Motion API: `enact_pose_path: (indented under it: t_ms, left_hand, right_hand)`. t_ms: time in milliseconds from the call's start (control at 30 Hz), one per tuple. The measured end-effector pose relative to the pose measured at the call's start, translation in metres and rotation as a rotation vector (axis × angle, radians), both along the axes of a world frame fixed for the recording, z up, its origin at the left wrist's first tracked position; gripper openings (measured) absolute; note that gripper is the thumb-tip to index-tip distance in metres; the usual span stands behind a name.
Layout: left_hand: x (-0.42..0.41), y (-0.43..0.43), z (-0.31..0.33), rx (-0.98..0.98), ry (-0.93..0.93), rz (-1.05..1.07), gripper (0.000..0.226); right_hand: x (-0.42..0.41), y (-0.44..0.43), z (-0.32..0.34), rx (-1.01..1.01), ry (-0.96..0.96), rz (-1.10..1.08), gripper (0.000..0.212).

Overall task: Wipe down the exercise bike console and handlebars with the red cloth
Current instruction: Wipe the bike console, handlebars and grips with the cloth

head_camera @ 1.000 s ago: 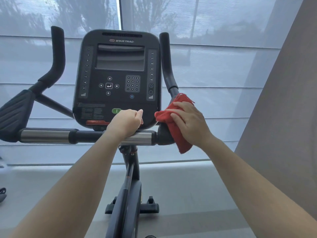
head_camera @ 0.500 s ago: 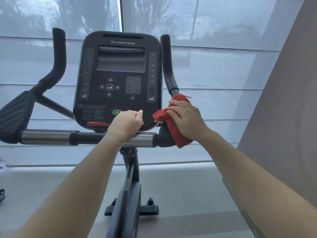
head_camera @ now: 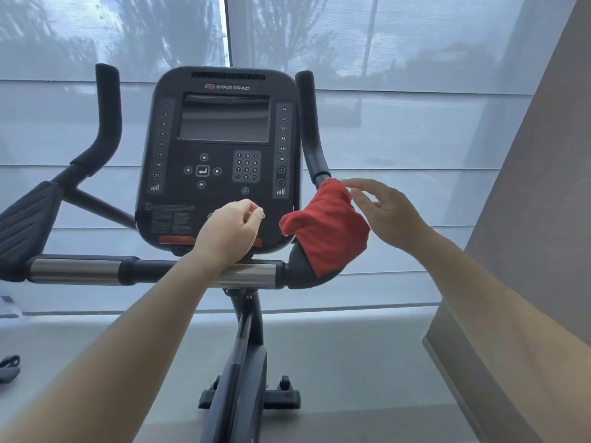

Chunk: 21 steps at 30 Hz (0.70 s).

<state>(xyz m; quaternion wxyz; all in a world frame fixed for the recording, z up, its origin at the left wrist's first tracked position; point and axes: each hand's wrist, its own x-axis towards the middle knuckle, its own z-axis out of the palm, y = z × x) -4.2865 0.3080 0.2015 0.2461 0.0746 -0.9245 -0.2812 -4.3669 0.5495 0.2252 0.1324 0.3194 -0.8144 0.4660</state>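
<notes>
**Right hand lets go of red cloth on bike handlebar**

Since half a second ago, the right hand (head_camera: 388, 215) has lifted off the red cloth (head_camera: 326, 227) and drawn slightly to the right. It now hovers beside the cloth with fingers spread and loosely curved, holding nothing; the fingertips reach toward the cloth's upper right edge, and whether they touch it cannot be told. The forearm enters from the lower right corner and angles up and left.

The left hand (head_camera: 230, 231) has also come up from the chrome crossbar (head_camera: 249, 274). It is curled into a loose fist in front of the lower edge of the console (head_camera: 224, 161), thumb resting against the index finger, gripping nothing. Its wrist lies just above the bar.

The red cloth is draped and bunched over the black bend where the crossbar meets the right handlebar (head_camera: 311, 129), just beside the console's lower right corner. It is soft, wrinkled and bright red, with one fold jutting left toward the console.

Open space lies to the right of the cloth, up to a grey wall (head_camera: 527, 219). The left handlebar (head_camera: 107, 116) rises well apart on the far side. Pale window blinds (head_camera: 415, 123) fill the background.
</notes>
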Motion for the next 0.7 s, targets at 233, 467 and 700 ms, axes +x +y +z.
enact_pose_path:
  t_ms: [233, 467, 700]
  left_hand:
    - [-0.028, 0.069, 0.029, -0.079, 0.094, -0.218, 0.026]
    - [-0.058, 0.102, 0.015, -0.17, 0.001, -0.152, 0.06]
    - [-0.06, 0.125, 0.01, -0.217, 0.041, 0.11, 0.056]
  right_hand:
    - [-0.035, 0.011, -0.005, -0.045, -0.042, 0.016, 0.024]
    - [-0.093, 0.018, 0.001, -0.04, 0.001, 0.133, 0.024]
    - [-0.139, 0.02, -0.009, -0.028, 0.017, 0.376, 0.023]
